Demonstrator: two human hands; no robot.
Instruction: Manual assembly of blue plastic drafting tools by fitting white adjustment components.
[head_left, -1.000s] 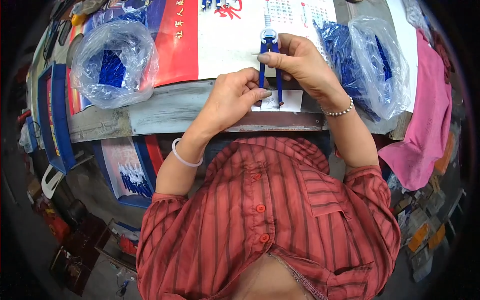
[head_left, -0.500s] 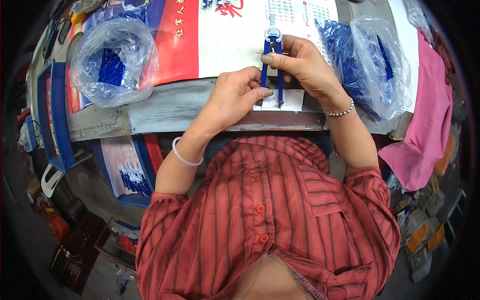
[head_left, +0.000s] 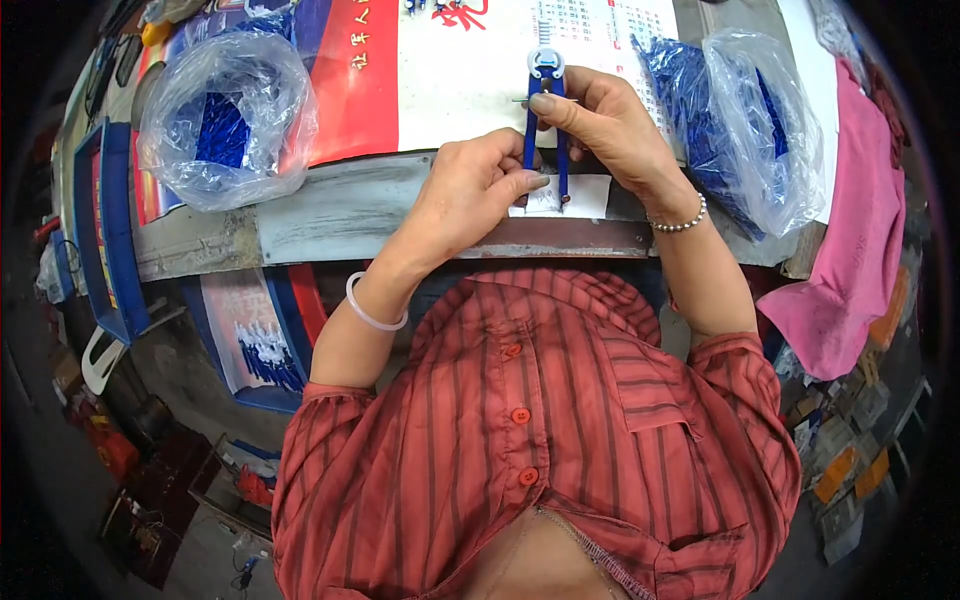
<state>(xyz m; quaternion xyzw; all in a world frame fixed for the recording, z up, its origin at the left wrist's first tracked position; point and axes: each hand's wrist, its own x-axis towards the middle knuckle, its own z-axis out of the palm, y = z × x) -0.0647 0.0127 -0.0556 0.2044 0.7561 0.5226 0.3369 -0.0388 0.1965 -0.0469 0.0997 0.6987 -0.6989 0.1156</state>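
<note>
A drawing compass with a round white head and two blue legs stands upright between my hands at the table's front edge. My left hand is closed, its thumb and fingers pinching the left leg low down. The thumb and forefinger of my right hand grip the upper part, by a thin crosswise rod; what the fingertips press on there is partly hidden. The right leg's tip comes down over a small white paper piece at the edge.
An open clear plastic bag with blue parts lies at left, another clear bag of blue pieces at right. A calendar poster covers the table. A blue tray with compasses sits below the edge. Pink cloth hangs at right.
My right thumb has shifted slightly up and right at the rod, and the compass has risen a little. My left hand keeps its hold on the leg.
</note>
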